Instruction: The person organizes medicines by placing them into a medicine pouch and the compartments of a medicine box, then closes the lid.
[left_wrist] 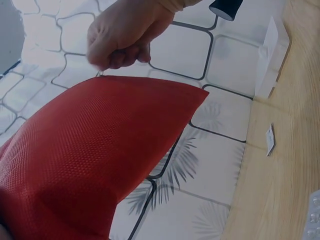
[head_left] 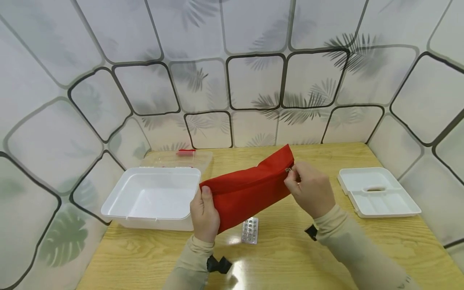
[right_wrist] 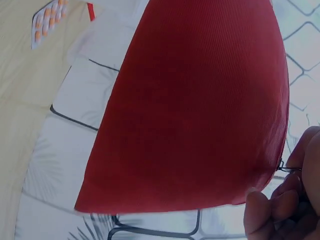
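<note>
A red zippered pouch [head_left: 250,193] is held up, tilted, above the table. My left hand [head_left: 206,215] grips its left end, thumb on the near face. At the pouch's upper right corner, my right hand [head_left: 311,187] pinches the small metal zipper pull [head_left: 288,170]. The right wrist view also shows this pull [right_wrist: 282,166] between the finger and thumb, at the pouch's edge. Below the pouch a silver blister pack [head_left: 250,230] lies on the table, its top end partly covered by the pouch in the head view.
On the left stands an open white box [head_left: 156,197], with a clear lid [head_left: 203,159] with a red handle [head_left: 186,152] behind it. A white divided tray [head_left: 384,193] lies at the right. In the left wrist view, a small flat packet [left_wrist: 270,140] lies on the wooden table [head_left: 290,249].
</note>
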{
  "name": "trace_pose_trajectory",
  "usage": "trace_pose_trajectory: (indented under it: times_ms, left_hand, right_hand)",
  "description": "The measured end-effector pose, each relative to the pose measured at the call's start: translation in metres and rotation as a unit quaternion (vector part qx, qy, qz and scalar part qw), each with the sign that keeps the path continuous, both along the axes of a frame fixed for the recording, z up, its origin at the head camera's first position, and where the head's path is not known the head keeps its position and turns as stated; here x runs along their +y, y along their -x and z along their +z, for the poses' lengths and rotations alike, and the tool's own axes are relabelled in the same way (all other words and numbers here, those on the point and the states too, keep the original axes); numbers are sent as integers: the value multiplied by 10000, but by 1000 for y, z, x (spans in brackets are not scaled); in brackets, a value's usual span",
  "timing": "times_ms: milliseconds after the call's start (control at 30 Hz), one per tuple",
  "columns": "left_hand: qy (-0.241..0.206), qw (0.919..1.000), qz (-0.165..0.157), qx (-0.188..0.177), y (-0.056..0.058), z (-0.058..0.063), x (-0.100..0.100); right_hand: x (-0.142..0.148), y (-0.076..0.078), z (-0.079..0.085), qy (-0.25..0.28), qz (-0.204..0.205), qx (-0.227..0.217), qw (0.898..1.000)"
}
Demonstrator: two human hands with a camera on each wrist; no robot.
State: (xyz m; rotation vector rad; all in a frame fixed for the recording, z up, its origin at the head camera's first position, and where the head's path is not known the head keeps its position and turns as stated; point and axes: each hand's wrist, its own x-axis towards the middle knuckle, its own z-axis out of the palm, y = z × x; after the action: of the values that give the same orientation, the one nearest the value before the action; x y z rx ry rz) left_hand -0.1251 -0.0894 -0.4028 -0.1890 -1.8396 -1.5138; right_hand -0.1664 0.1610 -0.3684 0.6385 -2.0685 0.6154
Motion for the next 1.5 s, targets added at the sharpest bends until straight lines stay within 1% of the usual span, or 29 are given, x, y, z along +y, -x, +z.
trace_pose_trajectory:
  times_ms: [100, 200, 300, 400, 500, 567, 667, 767, 833, 900, 967, 1033, 1067, 1100, 1133, 1200, 1233, 1267, 1333, 1367, 1400, 1433, 1500]
  left_hand:
    - [69, 9999, 82, 13, -1, 2, -2]
    - [48, 9999, 94, 16, 0, 1, -5]
    - [23, 10000, -19, 67, 2, -3, -9]
    - [15, 9997, -175, 186, 3, -6, -11]
    - [-75, 9992, -292, 263, 3, -7, -11]
    - [-108, 9992, -269, 291, 2, -7, -11]
    - [-167, 9991, -218, 326, 1, -7, -10]
    - [-322, 9984, -279, 377, 0, -7, -8]
    - [-428, 9976, -390, 379, 0, -7, -7]
    - [-523, 9968, -498, 332, 1, -7, -7]
    - [-597, 9961, -601, 262, 3, -8, -7]
    - [-707, 9950, -680, 183, 4, -7, -9]
    - [-809, 9940, -725, 119, 6, -7, -9]
    - [-909, 9929, -762, 45, 7, -7, -10]
    - [-1019, 9915, -806, -25, 8, -7, -11]
    - [-1224, 9881, -918, -159, 9, -7, -11]
    - [-1303, 9864, -975, -226, 10, -7, -11]
    - [-1368, 9847, -1034, -300, 10, -8, -11]
    - [-1382, 9830, -1148, -387, 11, -8, -10]
    - [-1364, 9825, -1194, -424, 11, -9, -9]
    - [-1344, 9823, -1223, -457, 11, -9, -8]
    - [-1316, 9824, -1229, -500, 11, -10, -7]
    - [-1304, 9813, -1263, -634, 11, -11, -5]
  right_hand:
    - [9, 3, -1, 115, -150, 10, 9998]
    - [18, 5, -3, 193, -212, -67, 9996]
    - [23, 5, -5, 344, -121, -190, 9992]
    - [27, 5, -7, 601, 55, -473, 9971]
    - [29, 5, -9, 962, 265, -851, 9914]
    - [30, 6, -10, 1134, 333, -1047, 9875]
    - [31, 6, -12, 1329, 375, -1188, 9833]
    - [32, 7, -14, 1424, 368, -1331, 9801]
    - [33, 7, -15, 1646, 455, -1620, 9719]
    - [33, 6, -17, 2004, 705, -2095, 9545]
    - [34, 5, -19, 2417, 1058, -2615, 9284]
    - [35, 5, -22, 2774, 1551, -3161, 8939]
    - [37, 5, -24, 2834, 1842, -3419, 8769]
    - [38, 5, -25, 2829, 2131, -3653, 8609]
    - [39, 6, -27, 2822, 2467, -3879, 8420]
    - [42, 6, -30, 2731, 3156, -4293, 8009]
    - [43, 6, -32, 2640, 3434, -4460, 7832]
    - [44, 5, -33, 2572, 3689, -4604, 7654]
    - [44, 3, -35, 2510, 3993, -4872, 7350]
    - [44, 2, -36, 2489, 4045, -4966, 7265]
    - [43, 1, -37, 2486, 4028, -5061, 7210]
    - [43, 0, -38, 2506, 3971, -5140, 7179]
    - [42, -1, -39, 2561, 3785, -5252, 7179]
